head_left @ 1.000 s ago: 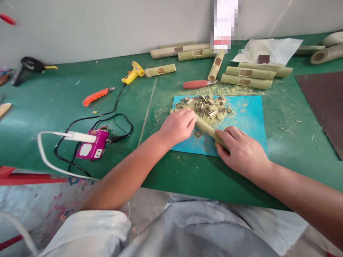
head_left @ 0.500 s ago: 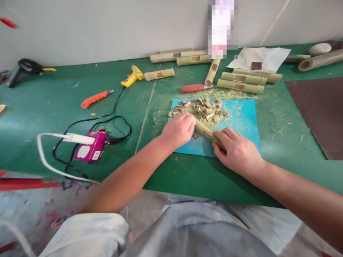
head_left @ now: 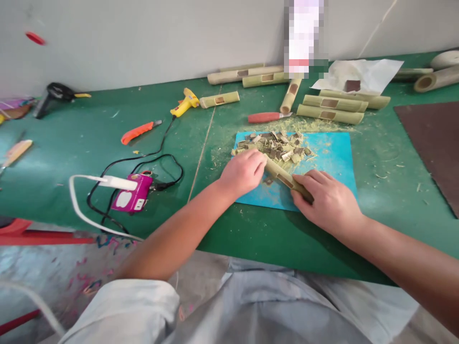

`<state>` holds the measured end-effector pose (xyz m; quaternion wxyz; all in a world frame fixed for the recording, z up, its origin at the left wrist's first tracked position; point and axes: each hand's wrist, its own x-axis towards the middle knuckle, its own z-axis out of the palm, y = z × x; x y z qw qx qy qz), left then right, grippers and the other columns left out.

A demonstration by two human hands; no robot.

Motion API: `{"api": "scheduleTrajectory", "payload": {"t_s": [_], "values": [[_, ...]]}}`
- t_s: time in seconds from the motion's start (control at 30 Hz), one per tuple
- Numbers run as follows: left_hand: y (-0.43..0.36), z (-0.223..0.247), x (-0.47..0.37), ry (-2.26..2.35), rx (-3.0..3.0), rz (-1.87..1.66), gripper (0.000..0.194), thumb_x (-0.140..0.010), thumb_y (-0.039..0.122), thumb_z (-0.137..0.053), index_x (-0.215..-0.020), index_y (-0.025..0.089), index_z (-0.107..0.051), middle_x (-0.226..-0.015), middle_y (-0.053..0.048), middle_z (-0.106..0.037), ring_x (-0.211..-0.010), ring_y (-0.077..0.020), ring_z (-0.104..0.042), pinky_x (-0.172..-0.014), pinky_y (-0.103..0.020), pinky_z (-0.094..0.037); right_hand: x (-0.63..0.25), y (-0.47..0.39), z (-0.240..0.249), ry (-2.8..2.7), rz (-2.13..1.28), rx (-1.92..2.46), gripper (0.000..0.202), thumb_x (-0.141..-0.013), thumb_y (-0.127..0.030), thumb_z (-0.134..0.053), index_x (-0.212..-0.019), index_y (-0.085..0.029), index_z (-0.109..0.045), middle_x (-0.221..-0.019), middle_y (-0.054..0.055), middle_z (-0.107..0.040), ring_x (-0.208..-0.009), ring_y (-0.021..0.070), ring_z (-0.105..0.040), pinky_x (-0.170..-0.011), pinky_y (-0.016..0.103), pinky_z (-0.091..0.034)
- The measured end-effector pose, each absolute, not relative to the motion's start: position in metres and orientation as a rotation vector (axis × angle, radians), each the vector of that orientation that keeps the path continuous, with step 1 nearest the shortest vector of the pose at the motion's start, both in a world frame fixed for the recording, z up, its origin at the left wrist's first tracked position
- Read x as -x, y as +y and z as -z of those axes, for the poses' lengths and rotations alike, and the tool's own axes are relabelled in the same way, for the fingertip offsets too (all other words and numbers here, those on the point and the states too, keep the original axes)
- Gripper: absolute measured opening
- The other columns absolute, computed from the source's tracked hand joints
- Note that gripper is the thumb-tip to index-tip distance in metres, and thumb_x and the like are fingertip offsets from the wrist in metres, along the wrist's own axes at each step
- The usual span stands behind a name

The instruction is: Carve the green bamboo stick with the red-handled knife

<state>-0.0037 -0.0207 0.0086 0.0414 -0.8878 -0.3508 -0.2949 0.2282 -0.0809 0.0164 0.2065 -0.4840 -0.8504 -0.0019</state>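
A bamboo tube (head_left: pixel 278 172) with a rectangular opening cut in its side lies slanted over a blue mat (head_left: pixel 337 162). My left hand (head_left: pixel 244 173) is closed around its far left end. On the near right end, my right hand (head_left: pixel 328 198) grips it with thumb and fingers. Just beyond the tube, a heap of bamboo chips and shavings (head_left: pixel 283 145) covers part of the mat. A red-handled knife (head_left: pixel 265 117) rests behind the heap. What my left fingers do underneath is hidden.
Several notched bamboo tubes (head_left: pixel 330 114) lie at the back, near white paper (head_left: pixel 358 76). On the left are an orange utility knife (head_left: pixel 138 133), a yellow glue gun (head_left: pixel 185 102) and a purple power socket (head_left: pixel 132 193) with cables. A brown sheet (head_left: pixel 430 143) lies at the right.
The view has shifted slightly, so everything on the table appears farther right. Both hands keep hold of the bamboo tube, with little visible change in their grip.
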Motion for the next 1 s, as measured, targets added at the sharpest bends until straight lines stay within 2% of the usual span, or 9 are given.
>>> {"api": "scheduleTrajectory", "payload": {"t_s": [0.17, 0.27, 0.43, 0.5, 0.9, 1.0], "values": [[-0.0217, -0.0075, 0.0031, -0.991, 2.767, 0.854, 0.024, -0.104, 0.021, -0.045, -0.085, 0.018, -0.059, -0.078, -0.003, -0.063, -0.073, -0.0143, -0.058, -0.067, -0.026, -0.046, -0.2295, -0.0792, -0.0147, -2.390, 0.059, 1.309, 0.019, -0.095, -0.027, -0.057, -0.099, -0.016, -0.072, -0.089, 0.009, -0.071, -0.078, 0.0230, -0.061, -0.066, 0.035, -0.044], [-0.0222, -0.0074, 0.0011, -1.064, 2.722, 0.881, 0.029, -0.104, 0.016, -0.041, -0.080, 0.017, -0.056, -0.075, -0.004, -0.059, -0.071, -0.0154, -0.055, -0.066, -0.028, -0.044, -0.2290, -0.0796, -0.0154, -2.376, 0.052, 1.334, 0.020, -0.096, -0.027, -0.056, -0.099, -0.016, -0.073, -0.089, 0.009, -0.071, -0.077, 0.0225, -0.062, -0.066, 0.035, -0.044], [-0.0216, -0.0073, 0.0004, -0.991, 2.767, 0.875, 0.025, -0.103, 0.018, -0.048, -0.079, 0.018, -0.056, -0.074, -0.003, -0.059, -0.072, -0.0152, -0.055, -0.067, -0.027, -0.045, -0.2286, -0.0796, -0.0171, -2.382, 0.036, 1.342, 0.020, -0.095, -0.027, -0.057, -0.097, -0.016, -0.073, -0.087, 0.009, -0.069, -0.079, 0.0228, -0.062, -0.066, 0.034, -0.045], [-0.0207, -0.0077, 0.0017, -1.064, 2.717, 0.909, 0.027, -0.103, 0.016, -0.043, -0.079, 0.017, -0.055, -0.074, -0.004, -0.058, -0.070, -0.0161, -0.054, -0.066, -0.029, -0.044, -0.2288, -0.0791, -0.0169, -2.382, 0.027, 1.345, 0.020, -0.096, -0.027, -0.056, -0.097, -0.016, -0.073, -0.089, 0.009, -0.070, -0.079, 0.0224, -0.062, -0.067, 0.034, -0.046], [-0.0168, -0.0079, 0.0045, -1.016, 2.756, 0.844, 0.025, -0.104, 0.021, -0.044, -0.083, 0.018, -0.057, -0.078, -0.004, -0.062, -0.075, -0.0155, -0.059, -0.069, -0.028, -0.048, -0.2279, -0.0781, -0.0149, -2.392, 0.036, 1.309, 0.020, -0.096, -0.026, -0.056, -0.097, -0.015, -0.072, -0.089, 0.010, -0.070, -0.080, 0.0236, -0.060, -0.069, 0.036, -0.047], [-0.0160, -0.0086, 0.0061, -1.060, 2.691, 0.891, 0.026, -0.103, 0.016, -0.041, -0.082, 0.017, -0.056, -0.075, -0.004, -0.060, -0.070, -0.0157, -0.056, -0.066, -0.028, -0.045, -0.2284, -0.0779, -0.0159, -2.379, 0.022, 1.301, 0.020, -0.096, -0.025, -0.056, -0.099, -0.014, -0.073, -0.089, 0.010, -0.070, -0.079, 0.0236, -0.061, -0.069, 0.036, -0.048]]}}
